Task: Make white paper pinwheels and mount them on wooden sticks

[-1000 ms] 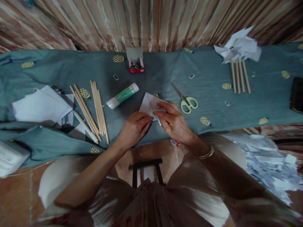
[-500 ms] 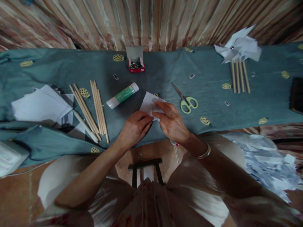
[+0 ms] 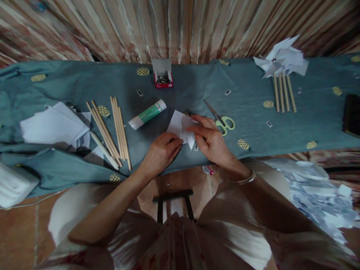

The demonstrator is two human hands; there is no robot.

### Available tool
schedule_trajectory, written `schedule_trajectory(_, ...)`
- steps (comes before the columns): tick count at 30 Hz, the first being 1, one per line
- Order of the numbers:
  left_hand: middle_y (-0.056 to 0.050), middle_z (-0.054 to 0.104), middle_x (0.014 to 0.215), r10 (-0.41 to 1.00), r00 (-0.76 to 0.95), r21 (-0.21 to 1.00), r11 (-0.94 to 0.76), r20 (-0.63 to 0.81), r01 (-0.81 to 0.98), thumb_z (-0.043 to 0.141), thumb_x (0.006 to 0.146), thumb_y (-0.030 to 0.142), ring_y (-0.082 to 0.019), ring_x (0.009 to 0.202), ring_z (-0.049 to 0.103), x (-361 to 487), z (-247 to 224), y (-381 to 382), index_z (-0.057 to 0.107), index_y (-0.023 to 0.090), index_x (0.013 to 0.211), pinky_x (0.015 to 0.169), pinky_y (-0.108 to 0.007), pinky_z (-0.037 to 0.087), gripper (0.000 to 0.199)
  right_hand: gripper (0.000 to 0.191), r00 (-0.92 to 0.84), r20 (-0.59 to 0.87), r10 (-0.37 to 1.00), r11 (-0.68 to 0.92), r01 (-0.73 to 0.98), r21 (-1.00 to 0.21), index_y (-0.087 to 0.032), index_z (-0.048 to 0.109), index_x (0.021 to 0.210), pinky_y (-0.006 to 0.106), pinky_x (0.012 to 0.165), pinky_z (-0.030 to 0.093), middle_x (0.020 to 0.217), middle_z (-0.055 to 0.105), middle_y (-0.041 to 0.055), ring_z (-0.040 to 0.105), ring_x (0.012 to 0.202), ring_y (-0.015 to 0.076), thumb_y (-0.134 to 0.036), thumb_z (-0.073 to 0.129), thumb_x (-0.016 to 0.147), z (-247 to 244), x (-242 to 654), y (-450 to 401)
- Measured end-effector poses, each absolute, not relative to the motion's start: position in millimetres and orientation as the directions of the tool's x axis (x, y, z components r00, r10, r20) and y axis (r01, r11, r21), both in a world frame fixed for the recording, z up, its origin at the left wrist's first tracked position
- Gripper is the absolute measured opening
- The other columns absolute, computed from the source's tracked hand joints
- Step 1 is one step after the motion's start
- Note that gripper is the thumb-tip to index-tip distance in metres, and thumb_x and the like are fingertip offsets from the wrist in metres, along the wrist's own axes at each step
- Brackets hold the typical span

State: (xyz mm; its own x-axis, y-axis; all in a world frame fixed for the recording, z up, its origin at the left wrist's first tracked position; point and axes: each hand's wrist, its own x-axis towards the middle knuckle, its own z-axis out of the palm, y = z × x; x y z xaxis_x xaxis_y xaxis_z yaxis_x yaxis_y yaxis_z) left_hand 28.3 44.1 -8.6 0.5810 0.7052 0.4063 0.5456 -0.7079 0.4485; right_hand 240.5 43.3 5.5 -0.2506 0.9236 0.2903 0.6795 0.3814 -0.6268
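Note:
A small white paper (image 3: 177, 123) lies at the near middle of the green cloth, with a pointed corner toward me. My left hand (image 3: 163, 152) pinches its lower left edge between thumb and fingers. On the paper's right side rests my right hand (image 3: 210, 140), fingers apart and fingertips touching it; whether they grip it is unclear. Scissors with light green handles (image 3: 223, 122) lie just beyond my right hand. A glue stick with a green label (image 3: 148, 114) is to the left of the paper. Behind it stands an open red box (image 3: 164, 83) of small metal pieces.
Several wooden sticks (image 3: 119, 131) and a stack of white paper sheets (image 3: 53, 125) lie left. White paper pinwheels (image 3: 282, 60) on sticks are at the far right. A dark object (image 3: 351, 114) sits at the right edge, above paper scraps (image 3: 320, 195) off the table.
My right hand has moved right, off the middle of the paper, and its fingers are more spread. More of the paper shows. My left hand has hardly moved.

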Motion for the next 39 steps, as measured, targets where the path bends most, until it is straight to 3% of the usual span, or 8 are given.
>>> schedule_trajectory(10,-0.010,0.069,0.094,0.672,0.610,0.398,-0.741,0.420,0.541,0.053,0.099,0.021,-0.018,0.085,0.065,28,-4,46,0.071,0.012,0.099,0.077,-0.029,0.055,0.020,0.035,-0.206,0.294,0.933,0.347,0.728,-0.591,-0.016,0.066,0.124,0.051,0.109,0.047,0.129,0.069,0.0138,0.062,0.122,0.0288,-0.024,0.048,0.095,5,244,56)
schedule_trajectory(16,-0.009,0.071,0.095,0.645,0.648,0.291,-0.762,0.404,0.578,0.052,0.099,0.020,-0.019,0.085,0.062,19,0,51,0.071,0.014,0.101,0.076,-0.032,0.052,0.020,0.029,-0.069,0.183,0.981,0.178,0.700,-0.691,-0.018,0.071,0.113,0.040,0.086,0.058,0.098,0.077,0.0065,0.072,0.087,0.0221,-0.027,0.058,0.088,12,252,57)
schedule_trajectory(22,-0.009,0.070,0.098,0.666,0.630,0.271,-0.742,0.399,0.613,0.052,0.097,0.017,-0.021,0.088,0.060,9,-1,62,0.072,0.016,0.100,0.077,-0.034,0.050,0.021,0.020,0.003,0.059,0.998,0.043,0.654,-0.755,-0.019,0.073,0.099,0.032,0.065,0.053,0.075,0.073,0.0012,0.066,0.065,0.0164,-0.028,0.065,0.083,13,254,53)
schedule_trajectory(28,-0.010,0.070,0.104,0.662,0.604,0.275,-0.742,0.444,0.611,0.051,0.097,0.015,-0.022,0.090,0.059,10,3,63,0.070,0.016,0.108,0.077,-0.036,0.049,0.022,0.019,0.036,0.021,0.999,-0.007,0.646,-0.764,-0.020,0.072,0.097,0.032,0.064,0.051,0.074,0.073,0.0010,0.065,0.062,0.0159,-0.030,0.066,0.082,13,255,47)
schedule_trajectory(33,-0.008,0.070,0.097,0.603,0.652,0.251,-0.793,0.459,0.556,0.058,0.097,0.030,-0.022,0.089,0.059,23,9,50,0.069,0.016,0.102,0.076,-0.035,0.048,0.019,0.017,0.022,-0.016,1.000,-0.027,0.664,-0.748,-0.020,0.070,0.096,0.030,0.061,0.050,0.070,0.072,0.0002,0.066,0.060,0.0161,-0.028,0.067,0.082,17,252,43)
schedule_trajectory(39,-0.007,0.070,0.090,0.581,0.707,0.200,-0.810,0.403,0.552,0.058,0.097,0.026,-0.021,0.086,0.059,33,6,44,0.070,0.014,0.098,0.073,-0.034,0.044,0.017,0.015,-0.043,0.123,0.991,0.106,0.817,-0.567,-0.019,0.069,0.096,0.034,0.068,0.051,0.073,0.072,0.0027,0.069,0.068,0.0209,-0.030,0.065,0.086,16,252,41)
